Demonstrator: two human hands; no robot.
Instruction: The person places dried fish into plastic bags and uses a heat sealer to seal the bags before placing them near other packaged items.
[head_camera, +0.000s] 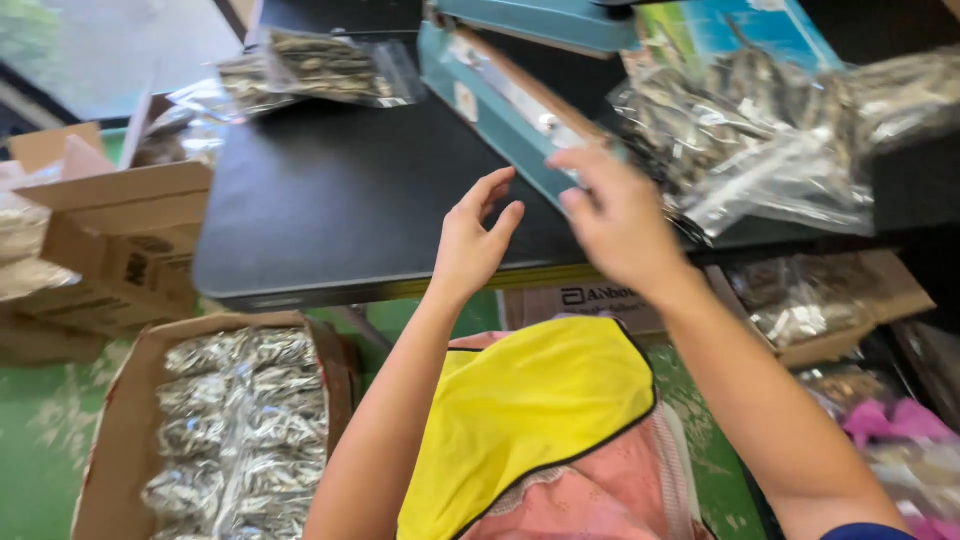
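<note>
Head view: we saw both hands at the teal heat sealer (505, 100)
Left hand (470, 240): open, empty, just below the sealer
Right hand (615, 225): blurred; grasp unclear to us
Clear bags (740, 150): right of sealer; we judged them light, slippery, floppy; best pinched at the empty top edge

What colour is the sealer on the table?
Teal; the sealer shows best in the head view, just beyond the right hand.

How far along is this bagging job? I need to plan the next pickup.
Done, by the look of it: the cardboard box on the floor is full of clear filled bags, and two more lie at the black table's far edge. In hand: both hands, left and right, are empty, open, near the teal heat sealer. Left: a heap of clear bags right of the sealer; sealed or not is unclear.
</note>
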